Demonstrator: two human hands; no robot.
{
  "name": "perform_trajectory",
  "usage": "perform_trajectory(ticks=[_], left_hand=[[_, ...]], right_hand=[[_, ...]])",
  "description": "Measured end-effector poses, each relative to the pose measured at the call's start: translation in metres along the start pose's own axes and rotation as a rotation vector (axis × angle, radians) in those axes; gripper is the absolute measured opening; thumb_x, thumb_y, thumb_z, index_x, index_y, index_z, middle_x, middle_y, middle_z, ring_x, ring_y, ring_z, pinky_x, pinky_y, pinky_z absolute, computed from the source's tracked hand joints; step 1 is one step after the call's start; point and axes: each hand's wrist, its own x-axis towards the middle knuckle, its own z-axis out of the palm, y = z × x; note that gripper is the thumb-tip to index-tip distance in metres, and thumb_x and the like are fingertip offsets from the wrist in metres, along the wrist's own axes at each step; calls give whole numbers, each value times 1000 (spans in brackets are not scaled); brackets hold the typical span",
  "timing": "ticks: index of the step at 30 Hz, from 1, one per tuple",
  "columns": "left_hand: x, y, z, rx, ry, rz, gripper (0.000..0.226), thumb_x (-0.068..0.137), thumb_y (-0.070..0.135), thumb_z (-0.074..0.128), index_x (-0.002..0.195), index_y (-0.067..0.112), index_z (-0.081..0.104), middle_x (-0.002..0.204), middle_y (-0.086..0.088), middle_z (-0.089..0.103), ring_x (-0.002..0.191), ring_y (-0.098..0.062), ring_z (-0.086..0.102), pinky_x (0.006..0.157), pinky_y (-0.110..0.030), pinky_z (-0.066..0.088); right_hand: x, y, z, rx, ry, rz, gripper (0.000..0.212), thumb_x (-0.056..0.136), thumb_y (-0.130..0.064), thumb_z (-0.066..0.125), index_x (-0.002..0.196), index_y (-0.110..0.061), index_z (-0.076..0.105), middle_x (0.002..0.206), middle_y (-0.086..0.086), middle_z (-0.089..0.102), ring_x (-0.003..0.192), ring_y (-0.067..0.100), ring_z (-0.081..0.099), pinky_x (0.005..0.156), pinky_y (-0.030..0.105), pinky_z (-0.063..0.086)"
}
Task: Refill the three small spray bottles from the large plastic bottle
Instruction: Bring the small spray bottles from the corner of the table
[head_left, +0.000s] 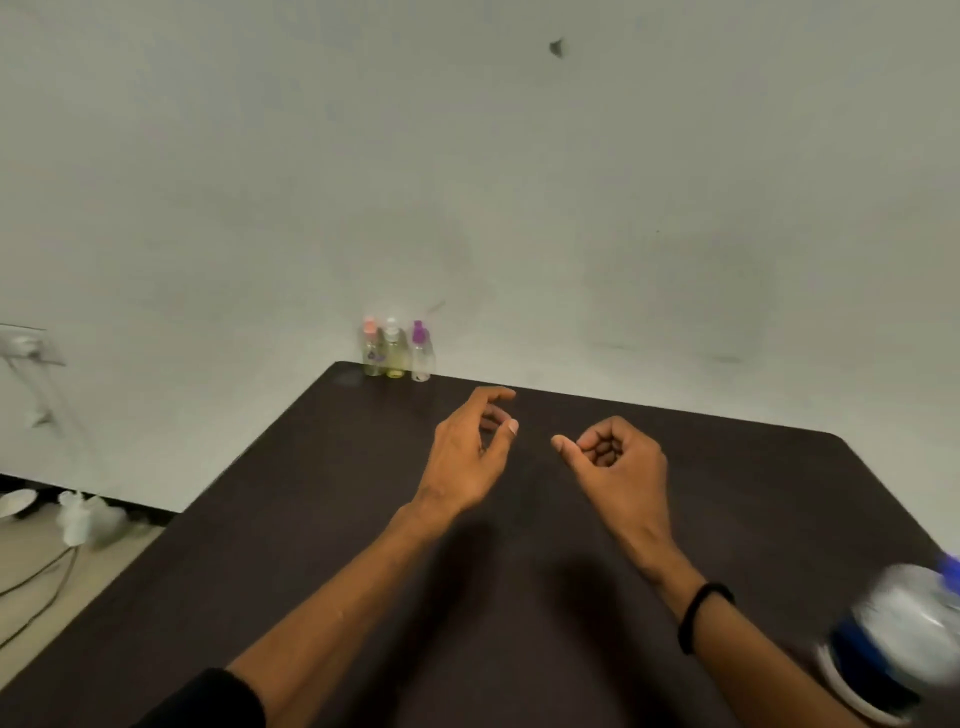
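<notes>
Three small clear spray bottles stand in a row at the far left corner of the dark table (311, 519), against the wall: one with a pink cap (371, 348), one with a white cap (393, 349), one with a purple cap (420, 353). The large plastic bottle (898, 639) with a blue label and blue cap is at the near right edge, blurred. My left hand (467, 452) hovers mid-table, empty, fingers loosely apart. My right hand (618, 462) is beside it, fingers curled into a loose fist, holding nothing. Both hands are well short of the small bottles.
A pale wall runs right behind the table. On the left, a wall socket (23, 345) with a plug, cables across the floor and white objects (83, 519) near the wall.
</notes>
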Motion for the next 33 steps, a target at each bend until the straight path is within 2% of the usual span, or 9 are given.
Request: perform_trajectory(ticks=[5,6,9,11,14,16,18,25,33], left_hand=[[59,-84,-41,-32,327,-303,29,101,20,65,130,23,62,98,9,68,86,-3,65,71,-7,46],[70,-101,-49,-41,396,-359,31,101,20,66,131,22,60,102,5,69,88,-6,65,73,-11,48],[101,-149,-70,-57,543,-490,42,99,16,68,139,22,54,115,0,66,108,-19,65,94,-34,56],[120,-177,-84,-55,591,-512,50,98,12,68,143,25,50,119,1,65,117,-23,63,100,-40,55],[139,-207,-101,-13,530,-501,67,92,12,77,149,26,45,126,-1,65,117,-21,61,104,-36,51],[148,-220,-107,3,422,-476,80,85,16,86,151,26,43,127,-1,62,113,-16,58,106,-36,49],[154,-231,-109,29,357,-434,84,81,19,90,150,25,44,132,-4,64,113,-16,58,107,-38,50],[168,-238,-106,91,318,-350,69,89,25,83,148,20,48,137,-6,67,99,-10,59,86,-25,46],[175,-245,-101,126,319,-334,57,91,27,81,141,20,55,133,-4,71,101,-10,61,92,-28,51]], right_hand=[[66,12,125,13,-135,72,25,79,-31,91,83,-21,69,75,-7,71,71,6,68,72,26,60],[78,12,147,13,-150,68,26,79,-32,91,86,-21,69,77,-8,71,73,6,69,75,26,60],[110,15,200,17,-180,62,31,79,-33,92,95,-20,69,84,-9,71,81,5,68,80,25,58],[127,16,227,8,-199,58,37,79,-35,92,104,-19,69,91,-8,70,85,5,67,80,22,57],[146,18,257,-4,-222,59,51,78,-39,92,116,-16,67,103,-4,69,93,10,66,69,9,45],[154,21,274,-13,-205,64,56,77,-39,93,119,-14,67,107,-1,68,98,13,65,71,10,44],[160,24,286,-25,-182,67,59,75,-40,94,119,-12,67,106,-1,67,98,15,65,78,17,48],[171,32,311,-57,-134,134,53,76,-44,92,115,-16,69,105,-1,72,96,15,69,79,25,55],[169,26,315,-144,-106,146,45,83,-44,85,115,-18,69,109,-1,74,100,18,70,87,37,60]])
